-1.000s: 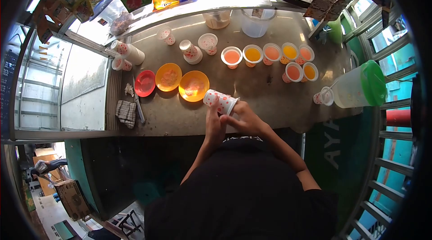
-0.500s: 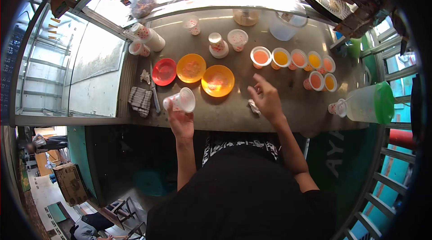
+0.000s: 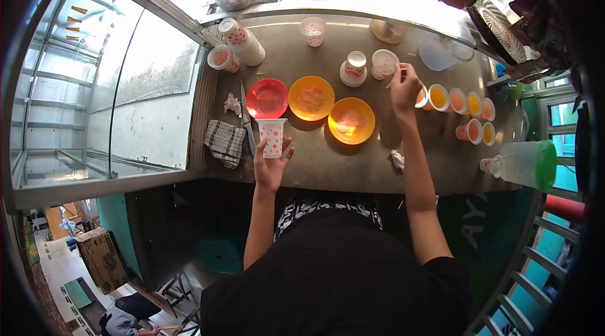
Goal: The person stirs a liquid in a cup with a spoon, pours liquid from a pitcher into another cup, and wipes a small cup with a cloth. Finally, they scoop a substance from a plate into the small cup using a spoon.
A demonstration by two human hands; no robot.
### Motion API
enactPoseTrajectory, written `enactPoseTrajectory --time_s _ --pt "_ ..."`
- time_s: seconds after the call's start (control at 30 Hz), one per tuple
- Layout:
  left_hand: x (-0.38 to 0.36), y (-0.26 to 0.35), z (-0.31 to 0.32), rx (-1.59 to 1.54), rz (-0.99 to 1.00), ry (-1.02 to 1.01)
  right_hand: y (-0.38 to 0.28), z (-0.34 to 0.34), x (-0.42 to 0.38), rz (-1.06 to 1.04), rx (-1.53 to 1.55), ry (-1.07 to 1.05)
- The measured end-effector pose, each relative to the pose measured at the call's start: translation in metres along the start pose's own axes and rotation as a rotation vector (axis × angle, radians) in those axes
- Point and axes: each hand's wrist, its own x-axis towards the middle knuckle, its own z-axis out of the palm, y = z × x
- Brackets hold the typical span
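Observation:
Upright in my left hand is a white cup with pink dots, just below the red plate. My right hand is raised at a clear-lidded cup, its fingers pinched together at the near right edge; what they hold is too small to make out. Two orange plates lie between my hands. Left of my right hand a small cup stands on an upturned one. Several filled cups, orange and pinkish, stand to its right.
A knife and a checked cloth lie at the left. Cup stacks stand at the back left. A green-lidded jug is at the right, crumpled tissue near the front edge. Someone is at the lower left.
My right hand has gone from above the front of the table up to the lidded cup, its fingers closing. The cup in my left hand has turned from tilted to upright. The view has shifted.

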Motion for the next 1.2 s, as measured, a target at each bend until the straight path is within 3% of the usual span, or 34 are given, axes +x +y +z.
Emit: enactPoseTrajectory --time_s 0.07,0.13,0.2,0.3,0.33,0.4,0.53,0.6,0.63,0.77,1.07,1.2 --pt "0.013 0.001 -0.002 0.024 -0.034 -0.024 0.000 -0.011 -0.004 -0.111 -0.055 0.080" --pt "0.023 0.000 0.007 0.262 0.045 0.007 -0.015 -0.026 -0.015 -0.226 -0.113 0.162" --pt "0.038 -0.004 0.002 0.274 0.064 -0.007 -0.040 -0.043 -0.040 -0.233 0.175 0.176" --pt "0.057 -0.005 0.009 0.782 0.437 -0.076 -0.047 -0.031 -0.086 -0.094 0.357 0.028" --pt "0.066 -0.006 0.017 0.777 0.434 -0.077 -0.049 -0.018 -0.101 -0.047 0.379 -0.044" --pt "0.097 -0.003 0.033 0.790 0.665 -0.108 -0.041 0.009 -0.123 -0.135 0.272 -0.154" --pt "0.157 0.004 0.042 0.983 0.597 -0.211 -0.052 0.040 -0.129 -0.138 0.121 -0.212" --pt "0.176 0.006 0.050 1.004 0.488 -0.327 -0.055 0.051 -0.125 -0.349 -0.029 -0.181" --pt "0.181 0.001 0.058 0.948 0.552 -0.341 -0.059 0.054 -0.123 -0.429 -0.013 -0.165" --pt "0.186 -0.002 0.074 0.968 0.500 -0.328 -0.059 0.066 -0.139 -0.499 -0.085 -0.276" --pt "0.190 -0.012 0.073 0.963 0.480 -0.271 -0.060 0.079 -0.146 -0.440 -0.136 -0.266" --pt "0.197 -0.017 0.065 0.969 0.551 -0.342 -0.059 0.082 -0.144 -0.412 -0.065 -0.240"
